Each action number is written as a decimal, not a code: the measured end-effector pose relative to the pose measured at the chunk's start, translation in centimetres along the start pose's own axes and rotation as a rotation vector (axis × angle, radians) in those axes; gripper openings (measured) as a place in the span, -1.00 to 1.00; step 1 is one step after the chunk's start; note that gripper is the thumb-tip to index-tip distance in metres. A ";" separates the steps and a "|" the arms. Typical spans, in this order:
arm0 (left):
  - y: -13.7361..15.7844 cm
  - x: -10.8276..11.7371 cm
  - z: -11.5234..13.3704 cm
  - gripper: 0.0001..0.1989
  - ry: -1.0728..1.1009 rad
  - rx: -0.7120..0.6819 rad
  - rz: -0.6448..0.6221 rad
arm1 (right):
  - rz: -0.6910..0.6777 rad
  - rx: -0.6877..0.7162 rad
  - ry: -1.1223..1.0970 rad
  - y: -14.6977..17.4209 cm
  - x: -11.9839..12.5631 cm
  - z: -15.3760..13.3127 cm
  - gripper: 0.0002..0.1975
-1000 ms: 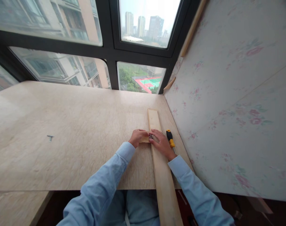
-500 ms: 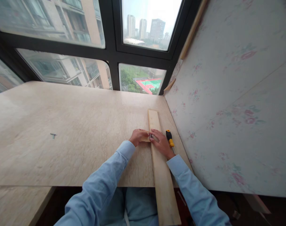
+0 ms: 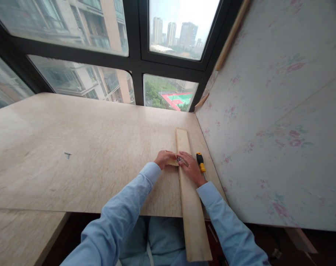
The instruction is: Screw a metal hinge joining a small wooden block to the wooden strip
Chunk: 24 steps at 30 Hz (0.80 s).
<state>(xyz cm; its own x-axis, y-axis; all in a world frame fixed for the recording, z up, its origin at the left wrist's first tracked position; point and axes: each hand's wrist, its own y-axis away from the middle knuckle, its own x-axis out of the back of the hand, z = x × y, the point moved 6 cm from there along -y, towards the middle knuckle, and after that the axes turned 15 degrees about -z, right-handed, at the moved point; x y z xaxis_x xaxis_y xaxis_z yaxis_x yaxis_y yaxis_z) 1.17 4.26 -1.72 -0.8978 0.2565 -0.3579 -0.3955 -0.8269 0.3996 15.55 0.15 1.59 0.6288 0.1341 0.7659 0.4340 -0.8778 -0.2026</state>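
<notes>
A long pale wooden board [image 3: 194,218] lies on the stone-like surface, its near end jutting past the front edge. My left hand [image 3: 165,159] is closed around a short wooden piece [image 3: 172,162] that meets the board's left side. Between my hands, at the joint of the two woods, is a small shiny metal fitting [image 3: 179,159]; its exact kind is too small to tell. The fingers of my right hand [image 3: 191,170] pinch at this fitting, while the palm is over the board. Just right of that hand rests a yellow and black screwdriver [image 3: 200,162].
A small T-shaped metal piece [image 3: 68,155] lies on the left part of the pale countertop [image 3: 101,181]. A floral-papered wall [image 3: 267,140] rises close on the right. Dark-framed windows [image 3: 137,59] stand behind the countertop.
The view has shifted slightly, so the scene sits a little further right. Both hands stay at the joint with almost the same hold.
</notes>
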 end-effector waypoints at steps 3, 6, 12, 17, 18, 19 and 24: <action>-0.1 0.2 -0.1 -0.78 -0.006 -0.002 -0.001 | -0.013 -0.007 0.004 0.0 0.0 -0.1 -0.65; -0.3 0.3 -0.2 -0.81 -0.016 -0.003 -0.004 | -0.021 -0.011 -0.004 0.0 0.1 -0.2 -0.66; -0.3 0.1 0.0 -0.85 -0.045 -0.015 -0.020 | -0.021 -0.010 -0.006 0.0 0.1 -0.2 -0.67; -0.4 -0.1 0.2 -0.86 -0.091 0.017 -0.014 | -0.028 0.002 -0.003 0.0 0.0 -0.1 -0.65; -0.5 -0.1 0.2 -0.86 -0.103 0.032 -0.012 | -0.028 0.002 -0.004 0.0 0.0 -0.1 -0.65; -0.6 0.0 0.2 -0.85 -0.115 0.047 -0.010 | -0.026 0.002 -0.004 0.0 0.0 0.0 -0.65; -1.1 0.2 0.0 -0.80 -0.143 0.055 -0.016 | -0.021 0.003 -0.006 0.1 0.0 0.1 -0.66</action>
<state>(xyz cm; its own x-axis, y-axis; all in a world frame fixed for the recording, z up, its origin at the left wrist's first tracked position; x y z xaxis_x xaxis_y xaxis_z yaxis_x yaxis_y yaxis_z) 1.41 5.24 -2.21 -0.9080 0.3415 -0.2428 -0.4169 -0.7944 0.4417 15.64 0.09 1.56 0.6238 0.1553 0.7660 0.4486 -0.8737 -0.1882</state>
